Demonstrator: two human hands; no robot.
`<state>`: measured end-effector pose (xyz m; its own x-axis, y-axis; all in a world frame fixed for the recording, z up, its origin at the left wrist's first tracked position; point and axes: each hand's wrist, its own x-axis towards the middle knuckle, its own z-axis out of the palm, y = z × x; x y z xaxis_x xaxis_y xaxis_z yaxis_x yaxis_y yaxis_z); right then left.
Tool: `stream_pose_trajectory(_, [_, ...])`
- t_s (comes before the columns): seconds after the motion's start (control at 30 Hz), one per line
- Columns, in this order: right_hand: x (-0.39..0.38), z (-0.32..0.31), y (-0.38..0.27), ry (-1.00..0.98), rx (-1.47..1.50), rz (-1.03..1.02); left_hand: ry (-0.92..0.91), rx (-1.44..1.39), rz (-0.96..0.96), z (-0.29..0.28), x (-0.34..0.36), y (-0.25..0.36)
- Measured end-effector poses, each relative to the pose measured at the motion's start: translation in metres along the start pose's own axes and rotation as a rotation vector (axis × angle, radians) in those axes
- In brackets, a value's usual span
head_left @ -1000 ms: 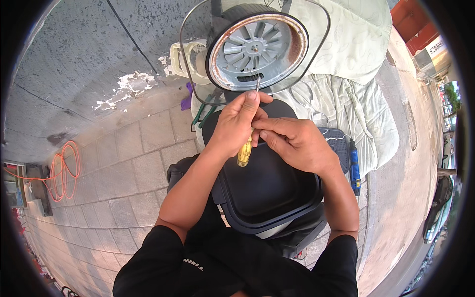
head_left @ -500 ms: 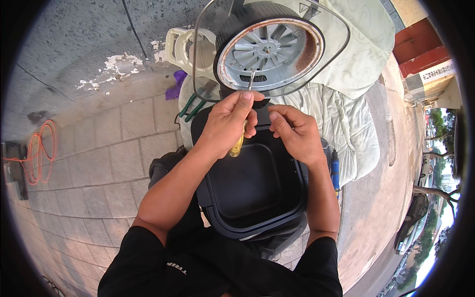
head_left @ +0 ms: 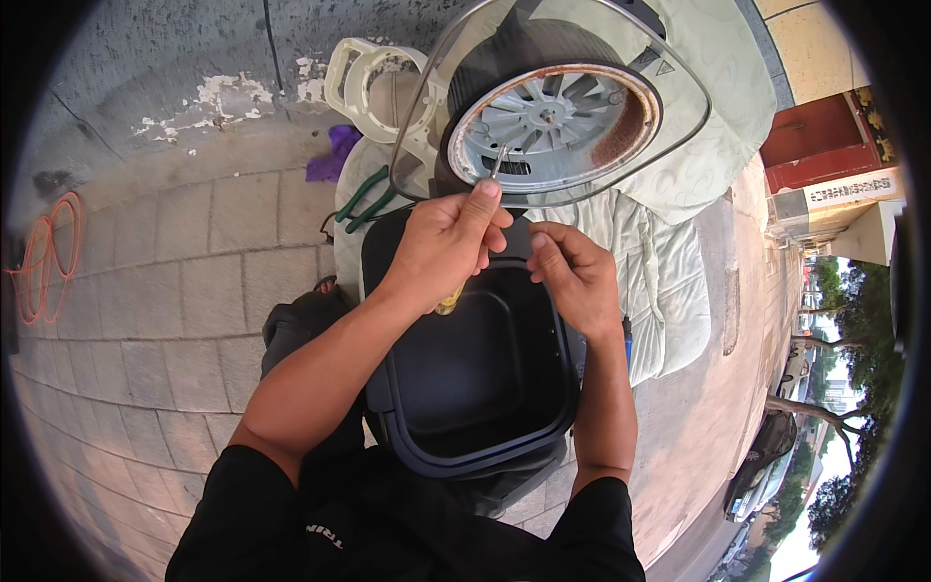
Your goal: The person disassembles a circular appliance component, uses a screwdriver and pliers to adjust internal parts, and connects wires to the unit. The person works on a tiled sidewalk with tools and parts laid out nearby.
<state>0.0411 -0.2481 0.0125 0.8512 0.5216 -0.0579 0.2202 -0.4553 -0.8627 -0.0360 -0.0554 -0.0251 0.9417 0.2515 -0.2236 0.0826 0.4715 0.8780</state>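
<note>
My left hand (head_left: pixel 432 252) grips a yellow-handled screwdriver (head_left: pixel 448 299), its metal shaft reaching up to the lower part of a grey, finned metal disc (head_left: pixel 548 121) in a round housing with a rust-stained rim. A clear lid with a rounded border (head_left: pixel 693 136) surrounds that housing. Just right of the screwdriver, my right hand (head_left: pixel 572 272) has its fingers curled, thumb near index; whatever they might hold is too small to make out. Below both hands lies a black, rounded-square basin (head_left: pixel 475 373) over my legs.
A cream plastic part (head_left: pixel 354 78), green-handled tool (head_left: pixel 364 204) and purple cloth (head_left: pixel 330 155) lie beyond my left hand. A pale quilt (head_left: pixel 659 281) and blue tool (head_left: pixel 626 339) are at right. An orange hose (head_left: pixel 48 262) coils by the grey wall; cars and trees line the street.
My right hand has drawn away from the screwdriver to its right. My left hand still holds it at the disc. The view has shifted, bringing more of the street into sight.
</note>
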Motion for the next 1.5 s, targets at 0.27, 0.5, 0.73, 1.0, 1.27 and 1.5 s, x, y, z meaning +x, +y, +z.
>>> stream_pose_trajectory(0.27, [0.006,-0.001,0.0,-0.028,-0.034,0.009,0.053,0.051,-0.007,0.0,0.0,-0.004])
stream_pose_trajectory(0.5, [0.01,0.0,-0.007,0.028,-0.059,-0.062,0.012,0.062,0.029,-0.002,0.0,-0.008])
stream_pose_trajectory(0.73, [0.017,0.004,-0.016,0.085,-0.077,-0.123,0.007,0.094,0.078,-0.003,0.002,-0.016])
stream_pose_trajectory(1.0, [0.022,0.008,-0.027,0.257,-0.217,-0.305,0.014,0.13,0.072,-0.002,0.001,-0.013])
stream_pose_trajectory(1.27, [0.038,0.013,-0.056,0.469,-0.652,-0.446,0.023,0.102,0.05,-0.003,0.003,-0.014])
stream_pose_trajectory(1.5, [0.043,0.01,-0.058,0.5,-0.742,-0.472,0.018,0.064,0.055,-0.001,0.003,-0.014])
